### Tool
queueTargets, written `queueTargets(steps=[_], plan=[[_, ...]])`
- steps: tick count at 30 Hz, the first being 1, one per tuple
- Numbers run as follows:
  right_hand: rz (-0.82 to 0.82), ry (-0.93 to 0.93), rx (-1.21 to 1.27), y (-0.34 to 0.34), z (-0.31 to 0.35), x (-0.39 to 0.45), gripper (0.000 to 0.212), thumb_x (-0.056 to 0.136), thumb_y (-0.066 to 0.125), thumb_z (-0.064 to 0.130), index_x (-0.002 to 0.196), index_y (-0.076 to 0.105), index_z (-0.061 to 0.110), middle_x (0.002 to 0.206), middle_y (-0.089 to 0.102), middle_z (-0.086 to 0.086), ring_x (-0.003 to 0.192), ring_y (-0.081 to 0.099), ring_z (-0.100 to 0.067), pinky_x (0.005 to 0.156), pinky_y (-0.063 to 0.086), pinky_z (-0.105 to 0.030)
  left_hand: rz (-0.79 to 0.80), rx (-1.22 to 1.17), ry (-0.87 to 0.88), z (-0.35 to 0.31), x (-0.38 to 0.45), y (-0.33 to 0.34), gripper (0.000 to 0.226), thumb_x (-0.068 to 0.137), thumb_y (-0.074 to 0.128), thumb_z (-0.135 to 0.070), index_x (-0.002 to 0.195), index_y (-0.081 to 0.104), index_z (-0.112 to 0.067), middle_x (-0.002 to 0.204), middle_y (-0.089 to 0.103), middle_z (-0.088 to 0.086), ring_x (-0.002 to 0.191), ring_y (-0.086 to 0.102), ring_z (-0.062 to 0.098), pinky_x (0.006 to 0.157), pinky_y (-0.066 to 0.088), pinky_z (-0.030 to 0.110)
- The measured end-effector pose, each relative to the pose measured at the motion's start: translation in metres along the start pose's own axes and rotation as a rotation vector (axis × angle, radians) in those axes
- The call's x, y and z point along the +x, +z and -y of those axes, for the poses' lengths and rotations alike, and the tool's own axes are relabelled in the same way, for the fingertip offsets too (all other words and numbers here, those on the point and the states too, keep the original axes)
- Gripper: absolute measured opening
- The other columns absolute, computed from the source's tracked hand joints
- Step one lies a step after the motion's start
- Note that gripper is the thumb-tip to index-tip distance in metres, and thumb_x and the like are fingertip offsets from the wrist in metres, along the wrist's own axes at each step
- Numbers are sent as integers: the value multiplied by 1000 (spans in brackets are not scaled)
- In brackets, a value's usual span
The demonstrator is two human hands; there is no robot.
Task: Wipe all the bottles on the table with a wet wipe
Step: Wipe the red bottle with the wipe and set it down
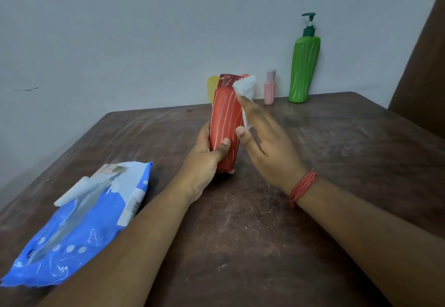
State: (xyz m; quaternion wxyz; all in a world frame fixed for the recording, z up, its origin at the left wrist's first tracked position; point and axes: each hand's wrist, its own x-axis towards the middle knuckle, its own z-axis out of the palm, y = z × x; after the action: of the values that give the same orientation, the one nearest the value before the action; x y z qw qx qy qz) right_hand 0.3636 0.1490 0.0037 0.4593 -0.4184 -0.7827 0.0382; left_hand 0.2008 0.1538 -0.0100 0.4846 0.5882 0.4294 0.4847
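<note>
My left hand (pixel 204 162) grips the lower part of a red bottle (pixel 226 116) and holds it upright at the table's middle. My right hand (pixel 262 138) presses a white wet wipe (pixel 246 90) against the bottle's right side, near its dark red cap. A tall green pump bottle (pixel 304 68) stands at the back against the wall. A small pink bottle (pixel 269 87) stands to its left. A yellow bottle (pixel 212 89) shows partly behind the red one, and another pinkish top peeks out beside the cap.
A blue wet wipe pack (pixel 79 222) with its flap open lies at the front left of the brown wooden table (pixel 337 152). A grey wall runs behind the table. A brown panel stands at the far right.
</note>
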Motion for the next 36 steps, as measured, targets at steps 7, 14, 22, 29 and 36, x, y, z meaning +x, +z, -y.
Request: queueTargets(steps=[7,14,22,29,36], plan=[[-27,18,-65,-5,1,-1,51,104,38,45,149,36,21,153,41,-2,139,40,-12,109,42,-34,15,24,-28,1,2,-1,46,98,55,-41,133,28,-51,125,50,-16,112,60,22,75,62,32],[-7,-39,-350,-8,-7,4,50,105,34,40,149,40,17,157,32,-2,144,30,-20,110,31,-35,49,80,-5,3,1,2,59,97,57,-44,147,26,-46,136,50,-10,122,56,24,88,60,47],[-54,-132,-373,-7,-10,5,39,103,42,25,136,55,8,143,49,-9,135,39,-24,109,35,-36,33,139,8,2,0,3,66,92,57,-52,149,24,-47,142,47,-11,130,49,20,104,49,52],[-100,-212,-529,-10,-11,9,46,102,43,28,141,51,4,146,48,-11,136,37,-24,115,30,-38,48,182,51,1,-2,9,62,98,55,-40,151,23,-44,135,50,-18,126,51,9,100,47,30],[-108,-258,-635,-16,-15,14,47,101,45,27,143,48,7,149,46,-8,141,33,-25,118,19,-44,58,292,76,0,-3,14,59,103,52,-32,153,22,-41,139,47,-16,121,50,0,87,40,12]])
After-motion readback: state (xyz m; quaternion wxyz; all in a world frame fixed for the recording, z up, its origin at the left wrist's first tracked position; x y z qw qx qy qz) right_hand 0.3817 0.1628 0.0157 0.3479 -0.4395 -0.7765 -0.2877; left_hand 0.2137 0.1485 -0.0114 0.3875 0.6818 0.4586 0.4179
